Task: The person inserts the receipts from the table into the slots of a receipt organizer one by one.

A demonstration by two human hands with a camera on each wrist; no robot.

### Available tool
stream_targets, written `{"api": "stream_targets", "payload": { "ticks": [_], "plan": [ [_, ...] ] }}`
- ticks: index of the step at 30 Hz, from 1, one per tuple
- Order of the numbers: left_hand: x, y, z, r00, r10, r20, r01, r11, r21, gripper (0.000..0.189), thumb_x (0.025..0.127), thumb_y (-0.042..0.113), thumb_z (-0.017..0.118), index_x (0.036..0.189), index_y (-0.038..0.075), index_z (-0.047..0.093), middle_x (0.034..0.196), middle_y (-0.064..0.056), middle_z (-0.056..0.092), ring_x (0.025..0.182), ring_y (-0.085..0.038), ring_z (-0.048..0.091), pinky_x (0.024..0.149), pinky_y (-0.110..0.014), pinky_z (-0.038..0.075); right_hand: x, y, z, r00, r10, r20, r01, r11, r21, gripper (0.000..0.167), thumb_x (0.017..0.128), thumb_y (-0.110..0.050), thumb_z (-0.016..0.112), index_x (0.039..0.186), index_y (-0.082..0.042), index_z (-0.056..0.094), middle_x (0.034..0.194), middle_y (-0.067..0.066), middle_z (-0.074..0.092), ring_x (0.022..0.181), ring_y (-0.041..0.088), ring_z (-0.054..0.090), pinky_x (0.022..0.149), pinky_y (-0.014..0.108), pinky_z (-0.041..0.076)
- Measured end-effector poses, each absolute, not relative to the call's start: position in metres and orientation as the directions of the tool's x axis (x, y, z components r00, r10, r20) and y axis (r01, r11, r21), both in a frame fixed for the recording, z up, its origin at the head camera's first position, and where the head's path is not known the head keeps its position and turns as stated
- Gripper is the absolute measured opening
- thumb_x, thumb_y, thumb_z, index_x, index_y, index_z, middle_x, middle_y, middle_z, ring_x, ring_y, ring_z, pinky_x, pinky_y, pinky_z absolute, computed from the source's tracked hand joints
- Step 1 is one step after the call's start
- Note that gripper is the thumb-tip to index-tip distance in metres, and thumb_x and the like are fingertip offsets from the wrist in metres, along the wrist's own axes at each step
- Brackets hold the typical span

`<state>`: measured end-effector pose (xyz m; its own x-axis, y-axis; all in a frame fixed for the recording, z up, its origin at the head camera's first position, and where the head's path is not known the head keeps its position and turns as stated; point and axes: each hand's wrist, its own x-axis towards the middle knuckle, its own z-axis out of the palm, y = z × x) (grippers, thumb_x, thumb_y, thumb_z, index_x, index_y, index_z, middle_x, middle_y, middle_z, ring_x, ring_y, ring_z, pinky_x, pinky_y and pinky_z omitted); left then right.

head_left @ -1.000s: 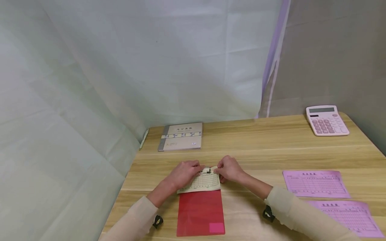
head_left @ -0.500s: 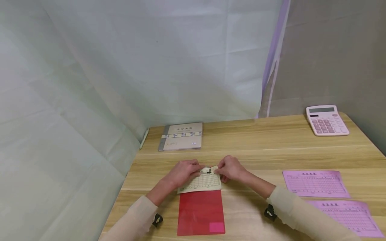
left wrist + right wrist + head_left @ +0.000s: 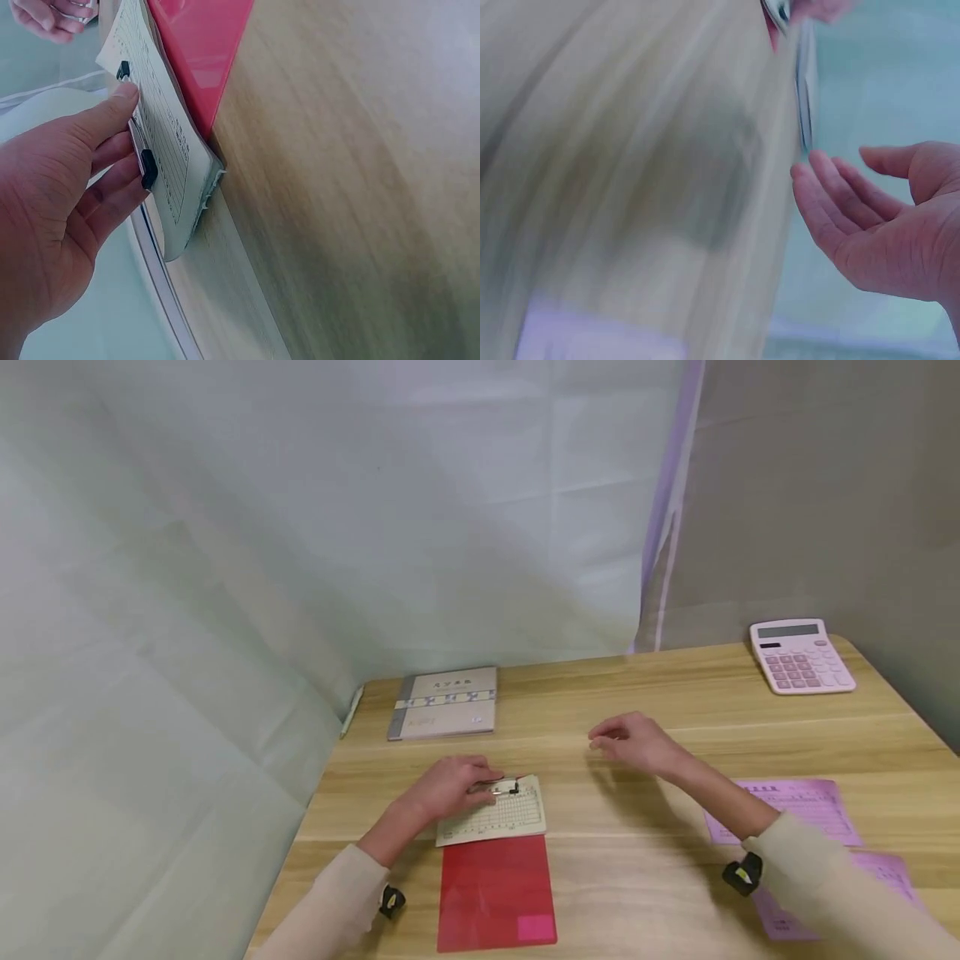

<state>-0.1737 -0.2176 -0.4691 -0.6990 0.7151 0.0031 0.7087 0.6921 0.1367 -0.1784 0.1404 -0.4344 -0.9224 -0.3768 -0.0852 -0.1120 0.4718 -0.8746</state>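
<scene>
A red clipboard [image 3: 495,889] lies on the table, with a cream pad of printed forms [image 3: 517,817] across its upper part. At its top is a metal clip with black ends [image 3: 149,168]. My left hand [image 3: 444,789] grips the clipboard there: in the left wrist view the thumb presses on the clip, and the other fingers are behind the top edge, partly hidden. The pad's corner curls up in that view. My right hand [image 3: 637,745] is over the table to the right of the clipboard, holding nothing, its fingers loosely bent in the right wrist view.
Behind the clipboard lies a grey-white notebook [image 3: 446,706] with a patterned band, a pen [image 3: 351,712] to its left. A pink calculator [image 3: 801,658] sits at the back right. Pink printed sheets [image 3: 806,806] are on the right, partly under my right arm. Cloth hangs behind.
My right hand has let go of the pad's upper right corner and moved right and away from me. My left hand stays at the clip.
</scene>
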Motion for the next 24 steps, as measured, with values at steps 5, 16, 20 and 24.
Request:
{"api": "stream_targets", "payload": {
  "ticks": [5,16,20,24],
  "plan": [
    [-0.173,-0.218,-0.468,-0.716,0.698,-0.011,0.69,0.71,0.14,0.041,0.095,0.038,0.081,0.129,0.015,0.079,0.096,0.008,0.065,0.075,-0.004,0.051,0.072,-0.027,0.05,-0.177,0.188,-0.423,-0.93,-0.366,-0.045,-0.157,0.504,-0.849,0.041,0.109,-0.021,0.064,0.138,0.008,0.065,0.132,0.023,0.07,0.124,0.041,0.065,0.102,0.055,0.053],
    [-0.176,-0.224,-0.48,-0.75,0.66,0.044,0.655,0.731,0.191,0.045,0.092,0.044,0.083,0.129,0.018,0.079,0.099,0.01,0.068,0.079,-0.005,0.054,0.073,-0.026,0.048,-0.164,0.3,-0.421,-0.953,-0.291,-0.082,-0.108,0.583,-0.806,0.057,0.109,-0.038,0.061,0.153,-0.002,0.054,0.148,0.017,0.062,0.133,0.017,0.06,0.091,0.014,0.045],
    [-0.176,-0.227,-0.483,-0.752,0.656,0.069,0.651,0.721,0.238,0.047,0.091,0.044,0.083,0.13,0.018,0.079,0.097,0.011,0.066,0.078,-0.006,0.051,0.072,-0.025,0.046,-0.154,0.339,-0.431,-0.961,-0.262,-0.094,-0.086,0.601,-0.795,0.058,0.109,-0.035,0.063,0.154,-0.001,0.053,0.148,0.017,0.062,0.116,-0.017,0.052,0.086,0.01,0.044],
    [-0.176,-0.228,-0.487,-0.755,0.65,0.088,0.645,0.711,0.281,0.046,0.093,0.042,0.083,0.131,0.018,0.078,0.098,0.011,0.066,0.079,-0.006,0.05,0.072,-0.026,0.045,-0.143,0.37,-0.444,-0.969,-0.217,-0.115,-0.045,0.615,-0.788,0.059,0.108,-0.031,0.066,0.153,0.005,0.051,0.138,0.002,0.069,0.108,-0.022,0.051,0.081,0.01,0.046]
  ]
}}
